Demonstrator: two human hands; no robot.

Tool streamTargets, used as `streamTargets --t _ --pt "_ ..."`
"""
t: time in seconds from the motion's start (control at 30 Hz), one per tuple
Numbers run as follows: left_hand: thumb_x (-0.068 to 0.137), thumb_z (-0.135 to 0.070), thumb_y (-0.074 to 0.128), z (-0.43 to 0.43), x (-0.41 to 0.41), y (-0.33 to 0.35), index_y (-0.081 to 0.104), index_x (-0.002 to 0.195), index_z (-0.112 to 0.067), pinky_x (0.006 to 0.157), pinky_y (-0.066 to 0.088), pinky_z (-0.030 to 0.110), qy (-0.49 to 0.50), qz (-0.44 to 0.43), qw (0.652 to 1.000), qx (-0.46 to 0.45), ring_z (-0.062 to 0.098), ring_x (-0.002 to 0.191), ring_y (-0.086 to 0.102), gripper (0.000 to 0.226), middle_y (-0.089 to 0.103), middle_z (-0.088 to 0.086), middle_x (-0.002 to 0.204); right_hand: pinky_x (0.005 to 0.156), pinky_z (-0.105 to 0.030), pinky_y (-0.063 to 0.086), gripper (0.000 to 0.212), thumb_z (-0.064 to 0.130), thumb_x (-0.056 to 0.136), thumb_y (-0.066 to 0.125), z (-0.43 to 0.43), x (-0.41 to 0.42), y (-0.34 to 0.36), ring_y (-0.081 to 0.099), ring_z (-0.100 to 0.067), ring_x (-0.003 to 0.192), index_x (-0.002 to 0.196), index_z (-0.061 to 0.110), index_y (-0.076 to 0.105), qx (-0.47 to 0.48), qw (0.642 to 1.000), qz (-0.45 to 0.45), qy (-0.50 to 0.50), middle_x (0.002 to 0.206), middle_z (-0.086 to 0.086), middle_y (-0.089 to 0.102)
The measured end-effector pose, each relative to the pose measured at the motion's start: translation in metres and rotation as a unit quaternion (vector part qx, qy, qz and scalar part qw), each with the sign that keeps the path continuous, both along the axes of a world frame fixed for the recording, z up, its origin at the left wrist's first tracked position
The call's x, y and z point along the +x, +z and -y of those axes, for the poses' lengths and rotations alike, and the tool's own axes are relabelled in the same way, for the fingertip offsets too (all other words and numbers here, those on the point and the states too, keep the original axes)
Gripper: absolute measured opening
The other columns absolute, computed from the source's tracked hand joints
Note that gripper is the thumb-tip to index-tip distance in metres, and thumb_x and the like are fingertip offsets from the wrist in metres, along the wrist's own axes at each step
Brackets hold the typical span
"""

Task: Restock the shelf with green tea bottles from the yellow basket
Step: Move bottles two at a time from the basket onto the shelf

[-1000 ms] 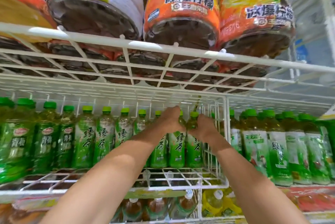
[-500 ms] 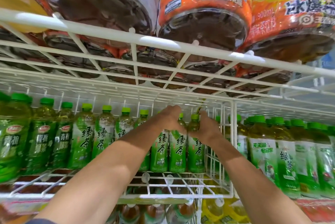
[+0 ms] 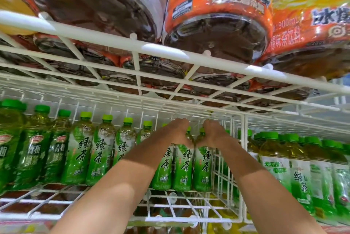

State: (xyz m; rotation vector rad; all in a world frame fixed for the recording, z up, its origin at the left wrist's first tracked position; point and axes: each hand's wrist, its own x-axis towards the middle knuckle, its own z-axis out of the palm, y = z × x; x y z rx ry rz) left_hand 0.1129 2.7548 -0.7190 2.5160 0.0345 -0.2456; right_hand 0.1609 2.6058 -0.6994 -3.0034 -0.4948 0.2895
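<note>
Two hands work deep in the wire shelf (image 3: pixel 191 205). The left hand (image 3: pixel 180 135) is wrapped over the neck of one green tea bottle (image 3: pixel 182 167); the right hand (image 3: pixel 213 134) is closed on its neighbour (image 3: pixel 202 169). Both forearms reach forward, wrists bent downward. Bottles should be seated upright, labels forward, tight against the row; yellow basket not visible.

Tea bottles (image 3: pixel 182 167) on shelf (image 3: pixel 189 205) under bigger bottles (image 3: pixel 217 15)

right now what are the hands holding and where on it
Each hand grips one green tea bottle at its neck and shoulder: the left hand on one bottle, the right hand on its neighbour.
</note>
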Motion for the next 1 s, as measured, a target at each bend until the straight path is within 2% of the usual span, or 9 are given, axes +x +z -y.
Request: streamTargets --t 0.1,0.2,0.3,0.4,0.53,0.6,0.7,0.83,1.0 --pt "0.076 -0.024 0.088 0.005 -0.001 0.000 0.051 0.136 -0.009 0.085 0.047 0.030 -0.009 0.019 1.000 -0.015 0.029 0.115 0.062 0.072 0.060 0.012 0.132 0.097 -0.032 0.050 0.074 0.034 0.063 0.094 -0.001 0.003 -0.002 0.057 -0.025 0.117 0.123 0.011 0.058 0.001 1.000 -0.002 -0.009 0.124 -0.007 0.058" --pt "0.077 -0.022 0.087 0.004 -0.003 -0.003 0.052 0.135 -0.010 0.084 0.045 0.030 -0.009 0.020 0.999 -0.034 0.028 0.114 0.062 0.068 0.063 0.010 0.128 0.103 -0.035 0.048 0.081 0.034 0.064 0.094 -0.001 0.003 -0.002 0.054 -0.027 0.124 0.130 0.011 0.053 0.004 1.000 -0.007 -0.006 0.132 -0.009 0.054" --pt "0.078 -0.023 0.086 0.002 -0.005 -0.007 0.056 0.127 -0.012 0.080 0.046 0.030 -0.011 0.021 0.998 -0.049 0.023 0.106 0.063 0.058 0.065 0.006 0.117 0.104 -0.035 0.045 0.078 0.033 0.067 0.092 0.001 0.001 -0.002 0.051 -0.028 0.127 0.131 0.011 0.052 0.006 1.000 -0.003 0.000 0.135 -0.009 0.052" --pt "0.080 -0.032 0.083 0.005 -0.007 -0.009 0.053 0.123 -0.011 0.082 0.050 0.035 -0.008 0.041 0.999 -0.003 0.023 0.102 0.059 0.056 0.057 0.005 0.110 0.099 -0.033 0.046 0.075 0.033 0.070 0.090 0.001 -0.002 -0.004 0.053 -0.028 0.124 0.130 0.009 0.052 0.007 1.000 0.016 0.008 0.133 -0.011 0.052" --pt "0.082 -0.036 0.080 0.007 -0.018 -0.013 0.052 0.126 -0.011 0.097 0.050 0.044 0.003 0.085 0.996 0.025 0.026 0.116 0.055 0.059 0.054 0.009 0.124 0.090 -0.031 0.049 0.064 0.029 0.079 0.084 0.005 -0.019 -0.009 0.058 -0.023 0.115 0.134 0.011 0.054 0.004 0.994 0.089 0.063 0.130 -0.005 0.052" --pt "0.084 -0.038 0.077 0.005 -0.026 -0.012 0.055 0.126 -0.012 0.099 0.049 0.043 0.005 0.109 0.994 0.014 0.027 0.118 0.055 0.054 0.055 0.010 0.125 0.095 -0.035 0.051 0.061 0.032 0.086 0.077 0.008 -0.030 -0.011 0.056 -0.023 0.119 0.139 0.015 0.051 0.025 0.988 0.118 0.096 0.134 -0.003 0.050" --pt "0.092 -0.041 0.068 0.000 -0.039 -0.005 0.053 0.133 -0.010 0.105 0.046 0.043 0.005 0.116 0.992 0.043 0.028 0.127 0.051 0.054 0.053 0.012 0.135 0.109 -0.043 0.045 0.055 0.036 0.097 0.061 0.016 -0.047 -0.011 0.046 -0.027 0.135 0.146 0.016 0.045 0.055 0.985 0.121 0.105 0.147 -0.005 0.045" --pt "0.101 -0.045 0.049 -0.003 -0.071 0.013 0.053 0.126 -0.009 0.100 0.045 0.043 -0.024 0.096 0.987 0.126 0.030 0.121 0.053 0.044 0.055 0.014 0.129 0.103 -0.047 0.047 0.042 0.043 0.103 0.042 0.025 -0.073 -0.010 0.053 -0.029 0.124 0.135 0.017 0.050 0.062 0.981 0.142 0.113 0.134 -0.007 0.054" --pt "0.100 -0.062 0.038 -0.003 -0.124 0.034 0.043 0.146 -0.022 0.110 0.042 0.050 -0.036 0.059 0.978 0.196 0.032 0.135 0.046 0.061 0.048 0.011 0.148 0.108 -0.051 0.043 0.056 0.056 0.102 0.035 0.029 -0.115 0.010 0.044 -0.035 0.136 0.142 0.018 0.045 0.012 0.994 0.083 0.074 0.145 -0.010 0.045"
